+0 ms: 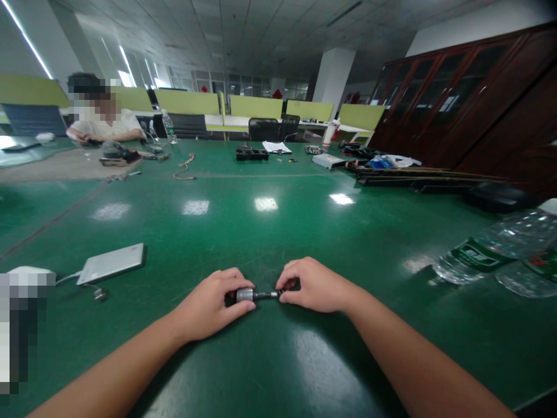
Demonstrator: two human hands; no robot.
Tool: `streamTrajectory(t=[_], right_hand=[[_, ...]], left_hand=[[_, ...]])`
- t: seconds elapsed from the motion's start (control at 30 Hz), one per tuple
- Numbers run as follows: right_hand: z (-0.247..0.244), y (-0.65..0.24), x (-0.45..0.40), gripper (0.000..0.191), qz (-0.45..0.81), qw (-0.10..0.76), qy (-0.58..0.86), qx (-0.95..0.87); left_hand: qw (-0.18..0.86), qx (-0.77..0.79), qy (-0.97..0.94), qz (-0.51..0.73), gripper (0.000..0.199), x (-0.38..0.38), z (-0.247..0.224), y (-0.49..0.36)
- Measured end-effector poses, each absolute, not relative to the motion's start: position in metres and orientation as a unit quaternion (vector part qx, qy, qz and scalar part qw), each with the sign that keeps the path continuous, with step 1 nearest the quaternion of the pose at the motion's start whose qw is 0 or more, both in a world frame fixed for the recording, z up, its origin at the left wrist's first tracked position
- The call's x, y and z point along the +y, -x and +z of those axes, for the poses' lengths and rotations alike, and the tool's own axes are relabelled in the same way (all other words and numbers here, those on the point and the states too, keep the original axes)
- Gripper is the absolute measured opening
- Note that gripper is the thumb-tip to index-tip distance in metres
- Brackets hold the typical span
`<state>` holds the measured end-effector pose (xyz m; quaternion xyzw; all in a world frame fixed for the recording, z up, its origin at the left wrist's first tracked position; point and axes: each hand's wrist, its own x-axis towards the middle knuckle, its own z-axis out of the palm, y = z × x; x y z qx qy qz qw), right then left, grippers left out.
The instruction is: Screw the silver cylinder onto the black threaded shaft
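My left hand [212, 301] is closed around a short silver metal cylinder [245, 295], thumb on the near side and fingers on the far side. A thin dark shaft [263, 295] runs from the cylinder to the right, low over the green tabletop. At its right end, a small dark ribbed piece [281, 292] is pinched between the thumb and fingers of my right hand [311, 284]. The fingers partly hide this piece, so I cannot tell whether it is joined to the shaft.
A silver flat box [112, 264] with a cable lies left on the green table [270, 238]. Clear plastic bottles [483, 252] stand right. Farther back are a black tray [252, 154], papers [277, 147] and dark parts. A person [107, 122] sits at far left.
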<state>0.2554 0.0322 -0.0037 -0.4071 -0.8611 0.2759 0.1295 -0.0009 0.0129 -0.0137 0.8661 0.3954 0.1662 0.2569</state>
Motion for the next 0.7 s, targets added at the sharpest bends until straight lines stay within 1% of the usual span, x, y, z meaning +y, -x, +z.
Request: streamTrajectory(t=[0.13, 0.27, 0.43, 0.7], right_hand=[[-0.012, -0.238, 0.027, 0.011, 0.252, 0.158, 0.394, -0.870], [-0.024, -0.219, 0.022, 0.012, 0.221, 0.200, 0.372, -0.879], [-0.030, -0.215, 0.021, 0.012, 0.217, 0.212, 0.370, -0.878], [-0.030, -0.219, 0.021, 0.012, 0.212, 0.212, 0.369, -0.880]], left_hand=[[0.255, 0.396, -0.866, 0.168, 0.025, 0.013, -0.015, 0.001], [0.255, 0.415, -0.854, 0.181, 0.037, 0.013, -0.017, 0.001], [0.257, 0.428, -0.847, 0.181, 0.024, 0.013, -0.019, 0.000], [0.259, 0.433, -0.847, 0.167, 0.020, 0.013, -0.019, -0.002]])
